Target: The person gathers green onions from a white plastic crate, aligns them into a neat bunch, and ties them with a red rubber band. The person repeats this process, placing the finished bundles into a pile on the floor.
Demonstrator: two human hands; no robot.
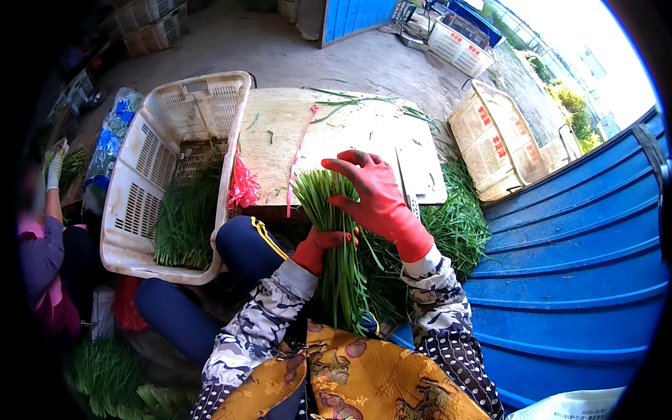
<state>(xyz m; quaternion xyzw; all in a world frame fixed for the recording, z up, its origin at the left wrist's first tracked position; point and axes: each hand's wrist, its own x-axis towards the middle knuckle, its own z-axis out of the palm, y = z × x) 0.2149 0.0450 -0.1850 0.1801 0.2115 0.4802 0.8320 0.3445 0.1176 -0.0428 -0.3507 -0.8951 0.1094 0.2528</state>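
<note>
My left hand (321, 247), in a red rubber glove, grips a bundle of Chinese chives (336, 273) around its middle. The pale stem ends point up and away from me, and the green leaves hang down over my lap. My right hand (365, 189), in the same kind of glove, hovers at the top right of the stems with fingers curled and apart. Whether it touches the stems I cannot tell. Just beyond the bundle, a pink tie strip (299, 152) lies across a wooden board (273, 121). A knife (407, 178) rests on the board's right part, partly behind my right hand.
A white plastic crate (126, 210) at the left holds chives (186, 226). Pink ties (243, 181) hang off the board's left edge. Loose greens (457, 226) heap at the right beside a blue corrugated panel (567, 273). Another person (50, 262) sits at far left.
</note>
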